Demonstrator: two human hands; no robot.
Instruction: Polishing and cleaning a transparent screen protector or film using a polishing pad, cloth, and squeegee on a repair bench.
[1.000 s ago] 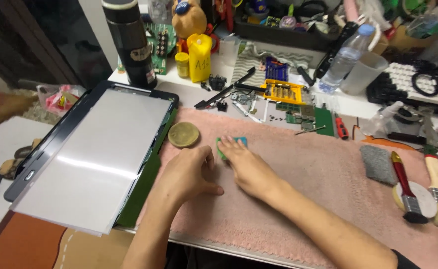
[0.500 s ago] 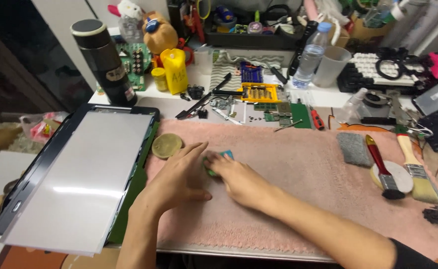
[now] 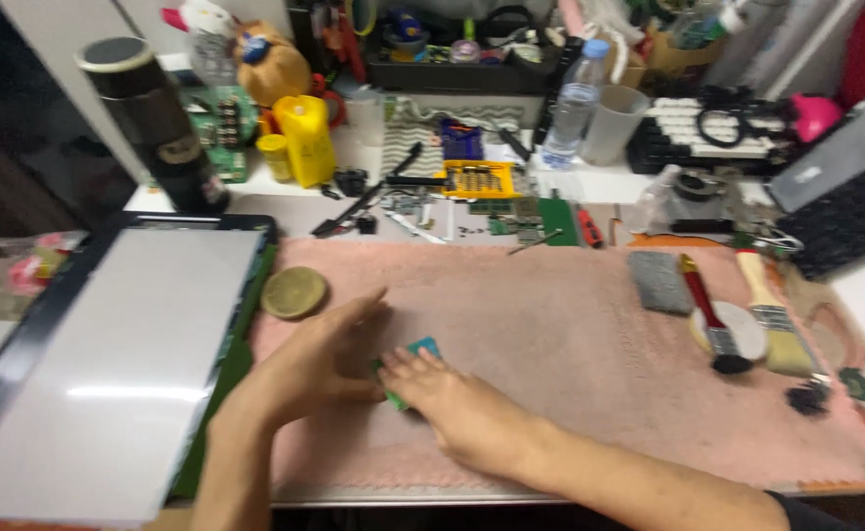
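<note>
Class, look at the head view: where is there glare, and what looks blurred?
Head view: glare streaks across the white panel at left; both hands, left and right, are soft with motion blur over a small green piece, too smeared to identify; shelf clutter at the top is also soft; lighting on the pink mat is even.

We see a white worktop (image 3: pixel 590 187) crowded with clutter along its back, a pink mat (image 3: pixel 570 334) spread across it, and a dark opening (image 3: pixel 9 128) at left.

pink mat (image 3: pixel 570 344), green chip (image 3: pixel 420 348), yellow bottle (image 3: pixel 306 140)
</note>
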